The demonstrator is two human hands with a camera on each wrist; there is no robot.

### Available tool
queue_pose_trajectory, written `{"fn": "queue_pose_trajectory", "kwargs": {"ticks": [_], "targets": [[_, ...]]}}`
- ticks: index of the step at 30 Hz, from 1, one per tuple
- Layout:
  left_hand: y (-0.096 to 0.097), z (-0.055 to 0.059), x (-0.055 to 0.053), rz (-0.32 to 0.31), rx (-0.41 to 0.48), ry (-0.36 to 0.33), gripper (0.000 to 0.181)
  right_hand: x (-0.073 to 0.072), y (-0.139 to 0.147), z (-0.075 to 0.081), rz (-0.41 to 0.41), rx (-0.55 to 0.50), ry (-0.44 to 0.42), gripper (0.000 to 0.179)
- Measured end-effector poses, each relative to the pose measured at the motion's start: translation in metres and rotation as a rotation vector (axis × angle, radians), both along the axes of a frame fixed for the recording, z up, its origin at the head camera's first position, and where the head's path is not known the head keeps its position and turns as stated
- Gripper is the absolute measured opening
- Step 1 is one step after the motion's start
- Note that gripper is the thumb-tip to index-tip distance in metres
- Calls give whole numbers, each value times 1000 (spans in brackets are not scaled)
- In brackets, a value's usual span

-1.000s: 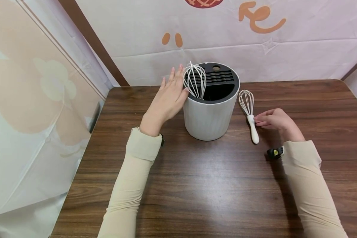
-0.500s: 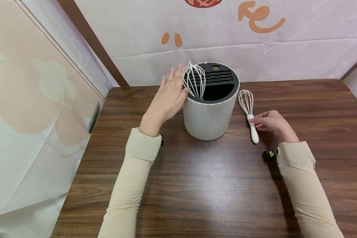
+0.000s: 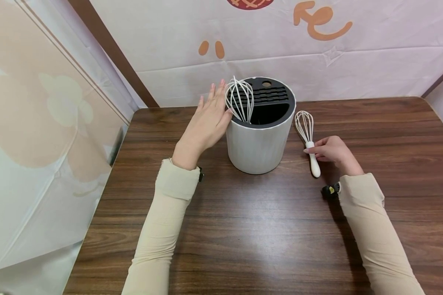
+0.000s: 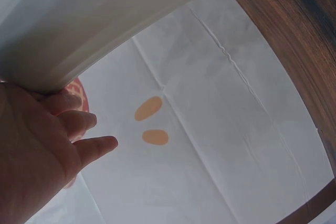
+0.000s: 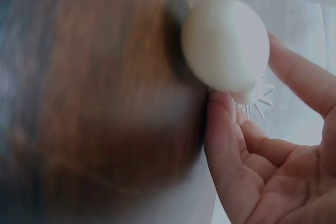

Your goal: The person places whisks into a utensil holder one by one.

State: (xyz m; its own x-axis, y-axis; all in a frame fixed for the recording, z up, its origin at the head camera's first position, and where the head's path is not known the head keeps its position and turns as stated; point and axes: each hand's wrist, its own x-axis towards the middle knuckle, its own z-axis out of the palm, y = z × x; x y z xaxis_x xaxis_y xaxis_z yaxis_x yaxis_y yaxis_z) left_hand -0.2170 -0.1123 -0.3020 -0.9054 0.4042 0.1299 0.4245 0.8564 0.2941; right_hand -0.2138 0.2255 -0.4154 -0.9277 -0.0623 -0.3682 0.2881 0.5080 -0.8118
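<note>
A small white whisk (image 3: 312, 159) lies on the table to the right of the utensil holder, its wire loops pointing away from me. My right hand (image 3: 334, 149) pinches its handle just below the wires, thumb on one side and fingers on the other; in the right wrist view the rounded handle end (image 5: 226, 45) fills the foreground. The white holder (image 3: 256, 149) has a black slotted top. Another white wire whisk (image 3: 240, 100) stands in it at the left, handle hidden inside. My left hand (image 3: 206, 119), fingers stretched out, rests against the holder's left side.
The brown wood-grain table (image 3: 266, 237) carries the holder close to its far edge. Behind it hangs a pale printed cloth (image 3: 273, 49), and more cloth (image 3: 40, 164) drapes along the left side.
My right hand has moved left from beside the small whisk and now has its handle between thumb and fingers. The left hand and the holder stay in place.
</note>
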Motion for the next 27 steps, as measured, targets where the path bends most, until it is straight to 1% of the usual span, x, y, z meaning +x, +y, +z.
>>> {"fn": "queue_pose_trajectory", "kwargs": {"ticks": [3,6,9,11,13,15,20,21,24,27], "targets": [[0,0,0,1,2,-2,60,-1,-2,-1,-4,29,14,36],[0,-1,0,1,4,-3,60,-2,-2,-2,-7,18,13,35],[0,-1,0,-2,6,-1,60,-1,1,-2,-2,-23,-9,35],[0,-1,0,-3,8,-2,59,-1,4,-2,-2,-67,-29,36],[0,-1,0,-2,8,-4,59,-2,8,-3,-5,-126,-52,36],[0,-1,0,-2,8,-3,59,-3,12,-4,-11,-191,-80,31],[0,-1,0,-2,7,0,59,-5,24,-4,-24,-380,-161,4],[0,-1,0,-2,7,-2,59,-5,26,-4,-25,-420,-178,4],[0,0,0,-1,3,-4,59,-5,31,-4,-33,-556,-220,11],[0,0,0,-2,-1,-6,59,-6,35,-5,-39,-664,-249,15]]}}
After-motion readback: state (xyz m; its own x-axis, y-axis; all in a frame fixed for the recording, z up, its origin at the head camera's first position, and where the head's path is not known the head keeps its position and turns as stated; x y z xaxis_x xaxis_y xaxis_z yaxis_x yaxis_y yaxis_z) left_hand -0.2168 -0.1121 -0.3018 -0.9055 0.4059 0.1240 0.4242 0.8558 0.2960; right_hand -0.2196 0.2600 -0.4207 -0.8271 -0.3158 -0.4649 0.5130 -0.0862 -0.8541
